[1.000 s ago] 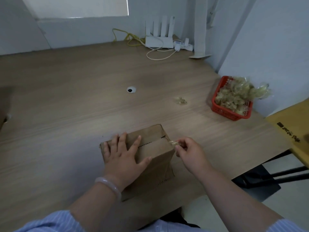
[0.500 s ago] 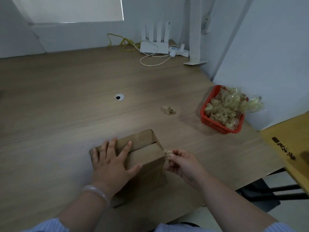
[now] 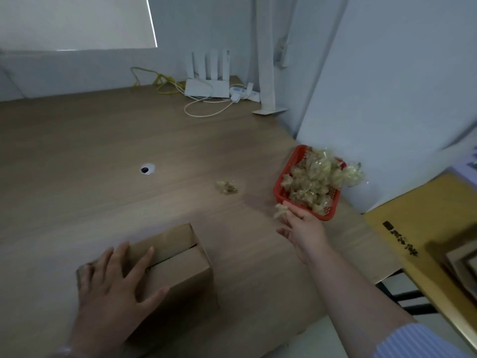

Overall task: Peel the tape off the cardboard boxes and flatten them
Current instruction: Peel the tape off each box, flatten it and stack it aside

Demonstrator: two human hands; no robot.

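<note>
A small brown cardboard box (image 3: 178,270) stands on the wooden table near its front edge, its top flaps closed with a dark gap between them. My left hand (image 3: 116,288) rests flat on the box's top with fingers spread. My right hand (image 3: 302,226) reaches out to the right, just in front of the red basket (image 3: 280,188). A crumpled wad of peeled tape (image 3: 280,211) sits at its fingertips, blurred, beside the basket's near corner.
The red basket is heaped with crumpled tape. One loose tape wad (image 3: 227,187) lies on the table left of it. A cable hole (image 3: 147,169) marks the table's middle. A white router (image 3: 207,86) with cables stands at the back. A yellow table (image 3: 423,228) stands at right.
My right hand left the box's right edge and carried the tape wad right and away to the red basket. My left hand stayed on the box. The camera tilted down and right.
</note>
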